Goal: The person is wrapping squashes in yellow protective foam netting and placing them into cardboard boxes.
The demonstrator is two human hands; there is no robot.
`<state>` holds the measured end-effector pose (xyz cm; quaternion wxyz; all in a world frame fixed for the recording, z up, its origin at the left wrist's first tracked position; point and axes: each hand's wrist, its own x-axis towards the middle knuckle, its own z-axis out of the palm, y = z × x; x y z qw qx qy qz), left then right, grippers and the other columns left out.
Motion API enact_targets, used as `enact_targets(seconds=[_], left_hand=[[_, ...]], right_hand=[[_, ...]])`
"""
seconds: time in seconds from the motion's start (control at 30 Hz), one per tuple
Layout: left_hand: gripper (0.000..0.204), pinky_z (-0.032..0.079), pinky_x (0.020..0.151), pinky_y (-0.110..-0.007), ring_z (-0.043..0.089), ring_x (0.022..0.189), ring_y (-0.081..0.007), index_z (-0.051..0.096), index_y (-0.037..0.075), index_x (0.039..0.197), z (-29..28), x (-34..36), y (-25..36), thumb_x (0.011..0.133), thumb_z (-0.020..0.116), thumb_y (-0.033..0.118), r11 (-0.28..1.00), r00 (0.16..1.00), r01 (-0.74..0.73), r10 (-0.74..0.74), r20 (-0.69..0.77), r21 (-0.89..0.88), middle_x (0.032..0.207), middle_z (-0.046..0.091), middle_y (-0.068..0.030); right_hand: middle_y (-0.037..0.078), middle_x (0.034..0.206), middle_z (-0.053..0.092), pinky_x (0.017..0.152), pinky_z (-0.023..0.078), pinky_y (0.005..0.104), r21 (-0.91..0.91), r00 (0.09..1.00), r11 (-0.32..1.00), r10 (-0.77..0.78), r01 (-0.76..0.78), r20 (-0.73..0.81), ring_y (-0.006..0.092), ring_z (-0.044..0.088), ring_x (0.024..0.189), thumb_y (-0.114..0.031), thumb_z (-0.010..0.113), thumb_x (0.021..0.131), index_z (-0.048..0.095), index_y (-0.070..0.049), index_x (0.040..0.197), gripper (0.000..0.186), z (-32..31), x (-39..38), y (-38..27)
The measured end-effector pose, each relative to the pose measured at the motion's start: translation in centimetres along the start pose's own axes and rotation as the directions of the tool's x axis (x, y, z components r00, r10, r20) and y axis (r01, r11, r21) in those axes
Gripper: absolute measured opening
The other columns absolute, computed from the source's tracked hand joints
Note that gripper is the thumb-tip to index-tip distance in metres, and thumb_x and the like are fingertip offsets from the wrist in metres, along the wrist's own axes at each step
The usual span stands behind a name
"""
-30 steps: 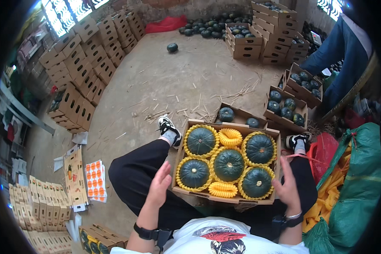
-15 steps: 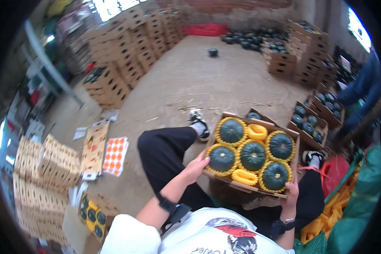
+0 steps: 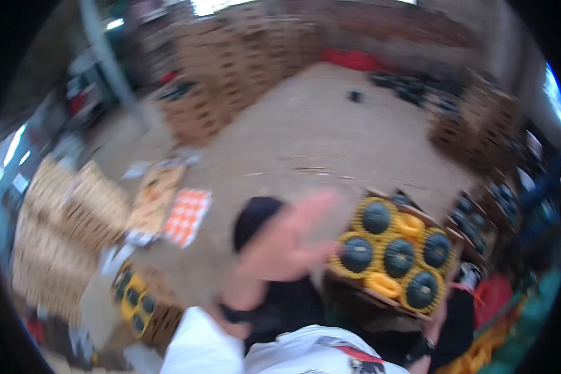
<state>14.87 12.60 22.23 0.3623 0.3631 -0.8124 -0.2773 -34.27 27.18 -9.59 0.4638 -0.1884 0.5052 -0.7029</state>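
Observation:
In front of me is a cardboard box (image 3: 386,302) holding several dark green pumpkins (image 3: 399,256), each in a yellow foam net. Folded yellow foam nets (image 3: 382,284) fill gaps between them. Its near right corner is held by my right hand (image 3: 438,319), whose fingers are partly hidden by the box. To the left of the box, my left hand (image 3: 287,240) is raised, blurred by motion, with thumb and fingers apart and nothing in it. Whether a fingertip still touches the box's left side I cannot tell.
Orange-dotted sticker sheets (image 3: 188,216) lie on the floor beside flat cardboard (image 3: 157,196). A packed box (image 3: 162,315) stands lower left, near stacked cartons (image 3: 56,249). More box stacks (image 3: 230,75) line the back. Boxes of pumpkins (image 3: 470,224) and green sacks (image 3: 545,293) are at right.
My left hand has let go of the box's left side and moved up and left. My right hand keeps its hold. The view has turned left, so the scene shifts right.

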Motion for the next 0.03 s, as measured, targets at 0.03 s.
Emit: enact_targets(seconds=[0.03], left_hand=[[0.060, 0.040, 0.100, -0.035, 0.049, 0.123, -0.0277, 0.047, 0.001, 0.133, -2.62, 0.48, -2.38, 0.080, 0.069, 0.016, 0.972, 0.986, 0.162, -0.167, -0.013, -0.173, 0.135, 0.049, -0.0181]], right_hand=[[0.012, 0.123, 0.059, 0.099, 0.045, 0.0376, -0.027, 0.993, 0.999, -0.050, 0.048, -0.106, 0.0240, 0.057, 0.113, -0.038, 0.045, 0.097, 0.051, -0.002, 0.127, 0.047, -2.92, -0.03, 0.57]])
